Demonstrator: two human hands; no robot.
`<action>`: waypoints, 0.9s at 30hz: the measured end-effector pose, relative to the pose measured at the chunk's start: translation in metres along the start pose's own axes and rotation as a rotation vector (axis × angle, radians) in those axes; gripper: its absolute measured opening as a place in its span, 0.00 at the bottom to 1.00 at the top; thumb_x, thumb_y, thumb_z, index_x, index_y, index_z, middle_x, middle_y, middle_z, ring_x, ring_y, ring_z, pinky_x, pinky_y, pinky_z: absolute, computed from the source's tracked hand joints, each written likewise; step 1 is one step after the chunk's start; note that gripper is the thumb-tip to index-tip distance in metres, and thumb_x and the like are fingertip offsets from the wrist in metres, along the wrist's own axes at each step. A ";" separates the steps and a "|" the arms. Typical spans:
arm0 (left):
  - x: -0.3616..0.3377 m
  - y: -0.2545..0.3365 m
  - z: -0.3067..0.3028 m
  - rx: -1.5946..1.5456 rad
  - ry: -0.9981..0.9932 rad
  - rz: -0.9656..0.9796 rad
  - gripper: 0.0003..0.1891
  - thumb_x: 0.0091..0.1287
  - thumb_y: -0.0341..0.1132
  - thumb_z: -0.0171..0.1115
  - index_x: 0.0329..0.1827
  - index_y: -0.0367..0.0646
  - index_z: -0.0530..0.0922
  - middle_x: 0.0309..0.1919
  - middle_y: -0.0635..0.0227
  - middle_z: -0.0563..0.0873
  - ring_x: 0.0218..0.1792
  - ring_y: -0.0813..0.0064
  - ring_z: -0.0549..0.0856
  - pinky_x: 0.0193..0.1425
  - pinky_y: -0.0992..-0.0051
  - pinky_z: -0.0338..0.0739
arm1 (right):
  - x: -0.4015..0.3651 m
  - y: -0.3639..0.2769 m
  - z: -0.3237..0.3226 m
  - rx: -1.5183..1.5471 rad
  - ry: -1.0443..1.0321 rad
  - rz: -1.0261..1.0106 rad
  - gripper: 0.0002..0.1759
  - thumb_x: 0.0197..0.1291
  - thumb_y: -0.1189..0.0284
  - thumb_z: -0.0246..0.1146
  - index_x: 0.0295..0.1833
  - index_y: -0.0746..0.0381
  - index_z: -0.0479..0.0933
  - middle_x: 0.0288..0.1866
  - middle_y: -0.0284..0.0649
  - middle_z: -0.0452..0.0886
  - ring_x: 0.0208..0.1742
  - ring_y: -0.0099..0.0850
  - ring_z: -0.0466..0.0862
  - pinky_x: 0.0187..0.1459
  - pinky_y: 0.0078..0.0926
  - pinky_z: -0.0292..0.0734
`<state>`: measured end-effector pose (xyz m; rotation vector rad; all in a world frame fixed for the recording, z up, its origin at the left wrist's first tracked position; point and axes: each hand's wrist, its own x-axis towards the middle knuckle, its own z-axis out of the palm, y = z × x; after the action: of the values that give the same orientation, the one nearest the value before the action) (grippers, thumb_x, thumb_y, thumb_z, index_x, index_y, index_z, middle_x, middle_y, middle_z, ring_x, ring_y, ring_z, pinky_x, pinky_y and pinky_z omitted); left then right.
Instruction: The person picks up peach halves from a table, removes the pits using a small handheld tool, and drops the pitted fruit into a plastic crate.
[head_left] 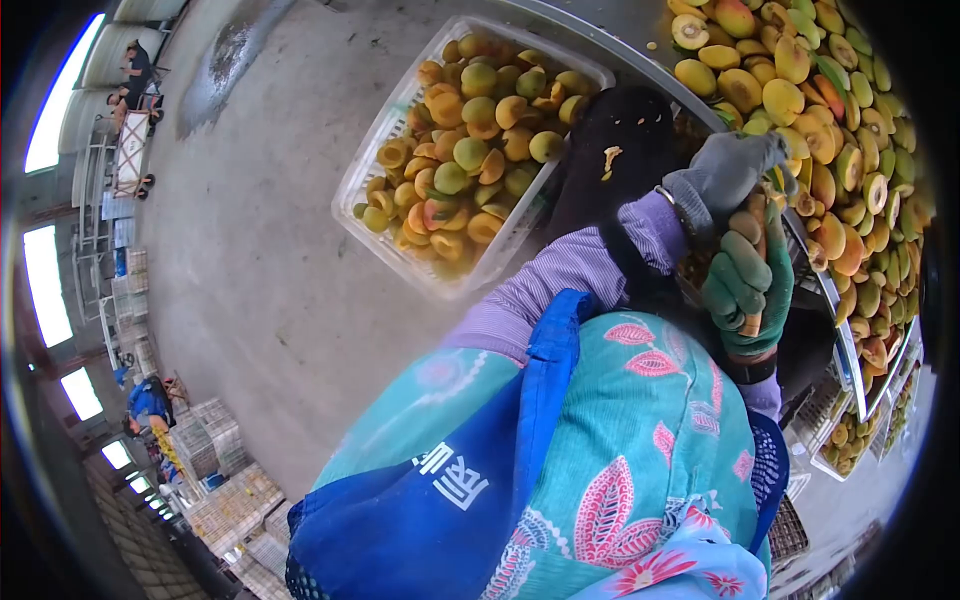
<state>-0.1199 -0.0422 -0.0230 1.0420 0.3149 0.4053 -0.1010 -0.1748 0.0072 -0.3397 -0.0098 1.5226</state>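
My right hand [745, 275], in a green glove, is closed around a wooden-handled tool [751, 322]; its working end is hidden by the other hand. Just above it, my left hand [735, 170], in a grey glove, has its fingers curled at the edge of the fruit pile. A yellow-green bit of peach [776, 180] shows at its fingertips, mostly covered. Halved yellow peaches [820, 130], some with the stone showing, are heaped on a metal-edged table [848, 355] beside both hands.
A white plastic crate [375, 245] of hollowed peach halves [470, 150] stands on the concrete floor [270, 200], left of my knee. More crated fruit [848, 440] sits below the table at right. Stacked crates [235, 500] and a person in blue [150, 402] are far left.
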 end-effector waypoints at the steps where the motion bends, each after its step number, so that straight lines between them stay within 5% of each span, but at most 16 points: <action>1: 0.001 -0.012 -0.004 -0.011 0.053 0.091 0.20 0.69 0.48 0.56 0.45 0.37 0.82 0.35 0.62 0.87 0.34 0.72 0.85 0.40 0.74 0.79 | 0.000 0.002 -0.001 0.046 -0.115 0.005 0.24 0.77 0.50 0.33 0.42 0.56 0.65 0.16 0.26 0.61 0.09 0.20 0.60 0.13 0.20 0.53; 4: -0.005 -0.019 -0.028 -0.354 0.064 0.029 0.18 0.71 0.44 0.57 0.51 0.38 0.78 0.37 0.64 0.85 0.30 0.73 0.84 0.34 0.77 0.78 | 0.006 0.007 0.001 0.061 -0.332 0.074 0.24 0.77 0.50 0.32 0.42 0.56 0.64 0.17 0.26 0.61 0.11 0.19 0.61 0.13 0.20 0.54; 5: -0.027 0.006 -0.048 -0.674 -0.027 -0.241 0.17 0.70 0.42 0.58 0.54 0.39 0.77 0.38 0.63 0.85 0.30 0.72 0.85 0.30 0.78 0.77 | 0.003 0.004 0.004 0.066 -0.310 0.051 0.22 0.77 0.50 0.34 0.42 0.56 0.63 0.17 0.25 0.61 0.11 0.19 0.61 0.13 0.20 0.54; 6: -0.060 0.042 -0.048 -0.019 0.228 -0.021 0.16 0.69 0.42 0.58 0.53 0.41 0.77 0.39 0.62 0.85 0.30 0.70 0.86 0.26 0.81 0.75 | -0.002 -0.001 0.004 0.034 -0.225 0.018 0.22 0.77 0.50 0.35 0.42 0.56 0.64 0.16 0.25 0.61 0.11 0.19 0.61 0.13 0.20 0.54; 7: -0.080 0.048 -0.085 0.690 0.211 0.358 0.16 0.68 0.37 0.58 0.55 0.40 0.76 0.41 0.62 0.85 0.35 0.69 0.87 0.31 0.78 0.78 | -0.009 -0.007 0.001 0.006 -0.140 -0.025 0.22 0.77 0.51 0.35 0.42 0.56 0.64 0.16 0.25 0.60 0.10 0.19 0.60 0.13 0.20 0.54; 9: -0.112 0.077 -0.101 0.162 0.651 -0.113 0.21 0.58 0.29 0.61 0.57 0.38 0.76 0.43 0.56 0.86 0.44 0.59 0.86 0.44 0.68 0.82 | -0.023 -0.022 -0.008 -0.090 0.038 -0.091 0.21 0.75 0.50 0.40 0.41 0.55 0.67 0.15 0.25 0.60 0.10 0.19 0.60 0.12 0.19 0.54; 11: -0.164 0.040 -0.197 1.928 0.222 -0.042 0.26 0.63 0.34 0.56 0.67 0.46 0.69 0.56 0.49 0.80 0.54 0.49 0.81 0.51 0.58 0.78 | -0.030 -0.031 -0.012 -0.245 0.171 -0.153 0.22 0.74 0.48 0.43 0.40 0.54 0.69 0.16 0.25 0.61 0.11 0.20 0.61 0.13 0.19 0.55; 12: -0.162 0.045 -0.182 1.503 0.518 -0.571 0.28 0.63 0.40 0.59 0.67 0.46 0.67 0.56 0.49 0.79 0.55 0.47 0.78 0.55 0.57 0.75 | -0.036 -0.035 -0.013 -0.317 0.256 -0.187 0.22 0.73 0.46 0.45 0.39 0.53 0.70 0.16 0.25 0.62 0.12 0.20 0.61 0.14 0.20 0.56; 14: -0.198 -0.009 -0.264 2.112 0.184 -0.094 0.22 0.61 0.47 0.61 0.56 0.48 0.75 0.52 0.54 0.78 0.54 0.48 0.76 0.51 0.54 0.71 | -0.026 -0.049 -0.023 -0.296 0.586 -0.136 0.22 0.68 0.44 0.52 0.38 0.53 0.71 0.17 0.26 0.65 0.14 0.20 0.64 0.17 0.20 0.62; 16: -0.130 0.043 -0.201 1.795 0.372 0.018 0.18 0.63 0.45 0.59 0.52 0.47 0.77 0.52 0.54 0.78 0.56 0.45 0.74 0.56 0.53 0.68 | -0.025 -0.054 -0.033 -0.254 0.603 -0.180 0.22 0.68 0.45 0.54 0.38 0.54 0.71 0.18 0.26 0.65 0.14 0.20 0.65 0.18 0.20 0.63; 17: -0.088 0.074 -0.142 1.705 0.329 0.210 0.14 0.64 0.41 0.58 0.49 0.46 0.79 0.52 0.56 0.78 0.54 0.46 0.75 0.52 0.54 0.71 | -0.026 -0.054 -0.027 -0.255 0.545 -0.180 0.23 0.67 0.44 0.55 0.39 0.54 0.71 0.19 0.27 0.66 0.15 0.21 0.66 0.18 0.20 0.63; 19: -0.005 0.098 -0.086 1.464 0.266 0.191 0.11 0.64 0.37 0.57 0.47 0.46 0.80 0.50 0.56 0.78 0.51 0.48 0.78 0.50 0.54 0.73 | -0.023 -0.052 -0.011 -0.226 0.539 -0.160 0.24 0.65 0.43 0.56 0.39 0.54 0.71 0.19 0.28 0.67 0.15 0.21 0.66 0.18 0.18 0.62; 21: 0.079 0.088 -0.067 1.646 0.036 0.408 0.13 0.62 0.34 0.58 0.50 0.48 0.78 0.51 0.53 0.77 0.49 0.47 0.80 0.50 0.56 0.76 | -0.015 -0.051 -0.010 -0.275 0.582 -0.194 0.25 0.63 0.41 0.57 0.39 0.53 0.71 0.19 0.28 0.68 0.15 0.22 0.66 0.17 0.18 0.61; 23: 0.141 0.058 -0.073 2.132 -0.203 0.214 0.18 0.59 0.32 0.60 0.54 0.49 0.75 0.53 0.48 0.75 0.48 0.46 0.81 0.52 0.56 0.77 | -0.014 -0.049 -0.012 -0.298 0.575 -0.230 0.24 0.64 0.41 0.57 0.38 0.53 0.71 0.20 0.28 0.69 0.16 0.21 0.67 0.16 0.17 0.60; 26: 0.158 0.060 -0.083 2.105 -0.293 0.278 0.24 0.56 0.29 0.62 0.58 0.50 0.71 0.54 0.46 0.73 0.48 0.47 0.81 0.51 0.55 0.77 | -0.019 -0.052 -0.011 -0.374 0.588 -0.319 0.21 0.67 0.46 0.56 0.39 0.54 0.71 0.20 0.26 0.68 0.16 0.19 0.67 0.16 0.18 0.62; 27: 0.156 0.065 -0.089 2.149 -0.287 0.318 0.22 0.58 0.30 0.64 0.56 0.45 0.71 0.50 0.50 0.78 0.41 0.55 0.85 0.42 0.61 0.81 | -0.018 -0.050 -0.013 -0.414 0.580 -0.371 0.20 0.67 0.47 0.56 0.40 0.54 0.72 0.20 0.26 0.68 0.16 0.19 0.67 0.16 0.18 0.63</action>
<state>-0.0323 0.1273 -0.0168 3.2402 0.2418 0.0276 -0.0501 -0.1961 0.0094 -1.0431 0.0671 1.0039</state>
